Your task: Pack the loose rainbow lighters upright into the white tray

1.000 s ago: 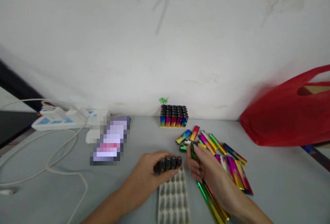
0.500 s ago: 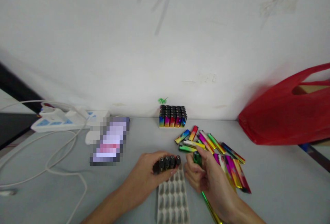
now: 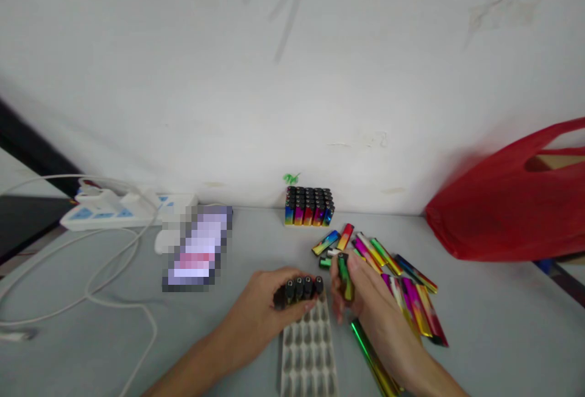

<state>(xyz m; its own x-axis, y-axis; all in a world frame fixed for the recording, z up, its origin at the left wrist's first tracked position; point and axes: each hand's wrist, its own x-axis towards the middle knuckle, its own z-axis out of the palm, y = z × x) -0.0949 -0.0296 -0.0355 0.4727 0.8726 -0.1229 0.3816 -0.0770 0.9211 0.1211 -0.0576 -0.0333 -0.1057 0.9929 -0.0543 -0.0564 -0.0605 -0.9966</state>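
Note:
My left hand (image 3: 269, 302) is wrapped round several black-topped lighters (image 3: 299, 288), which stand upright in a row at the far end of a pale tray (image 3: 308, 357) with rows of hollows. To the right of the tray, my right hand (image 3: 359, 287) grips a green and gold lighter (image 3: 345, 278), its black top pointing up and away. Loose lighters in shiny colours (image 3: 415, 305) lie beyond and to the right of my right hand. Under my right wrist lies a long green and gold piece (image 3: 372, 354), partly hidden.
A block of upright lighters (image 3: 309, 207) stands against the wall. On the left are a phone (image 3: 198, 247) with a blurred screen, a power strip (image 3: 105, 214) and white cables (image 3: 91, 281). A red bag (image 3: 507, 208) sits at the right.
My right hand has turned and opened its grip somewhat, so more of the green lighter's body shows. My left hand still holds its row. The whole view has shifted slightly.

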